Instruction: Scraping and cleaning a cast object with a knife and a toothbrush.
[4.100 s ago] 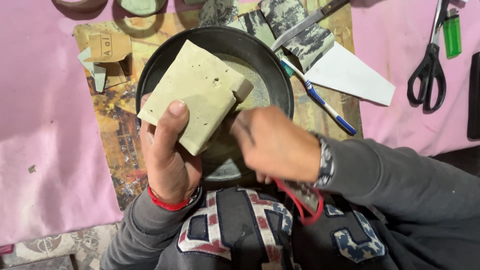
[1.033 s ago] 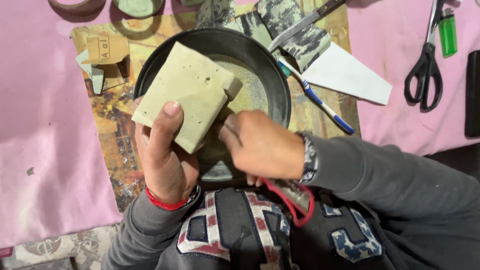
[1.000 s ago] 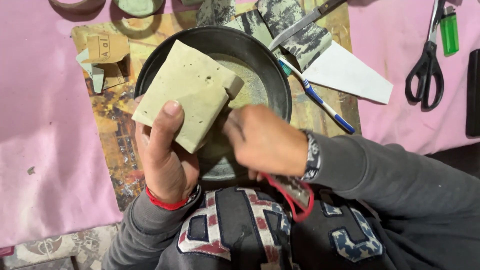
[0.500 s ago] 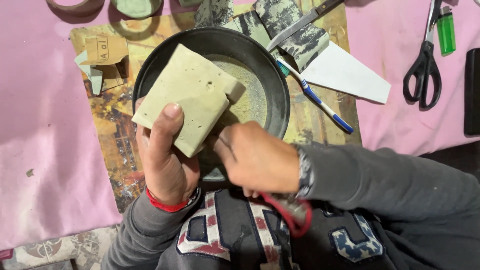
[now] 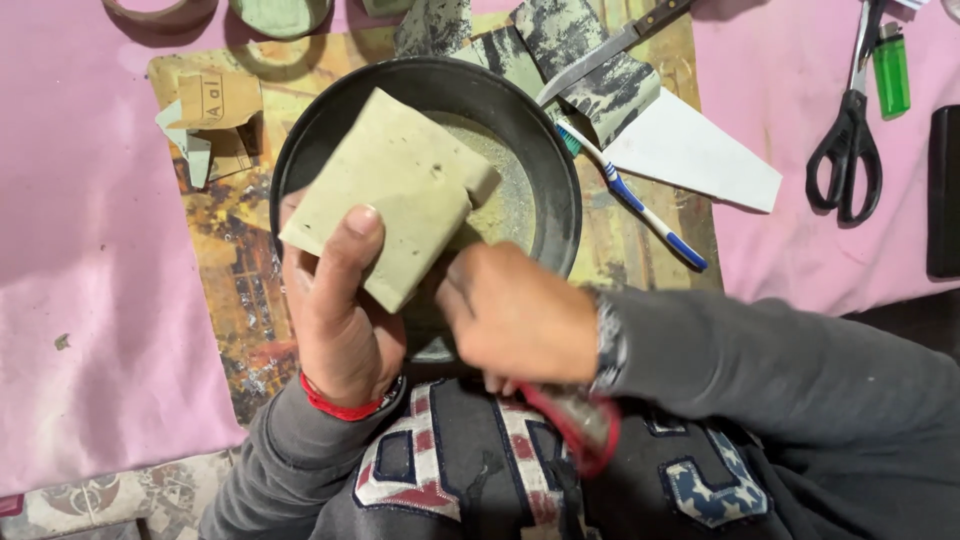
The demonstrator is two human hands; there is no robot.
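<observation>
The left hand (image 5: 340, 300) holds the block (image 5: 390, 195) tight over the pan (image 5: 560, 200) while the right hand (image 5: 520, 315) grips a red-handled tool (image 5: 575, 425), which may slip and chip it.

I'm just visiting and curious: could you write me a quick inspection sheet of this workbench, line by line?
Surface: pink cloth with a printed mat on it.
Job's things: pale greenish slab held tilted over a dark round pan holding fine greyish powder.
Clutter: knife, toothbrush, white paper, scissors, green lighter, folded paper scraps, tape roll.
Grippers: left hand grips the slab, thumb on top; right hand is closed on a red-handled tool at the slab's lower edge; its working end is hidden.
Cables: nothing seen.
Surroundings: patterned floor at lower left.
</observation>
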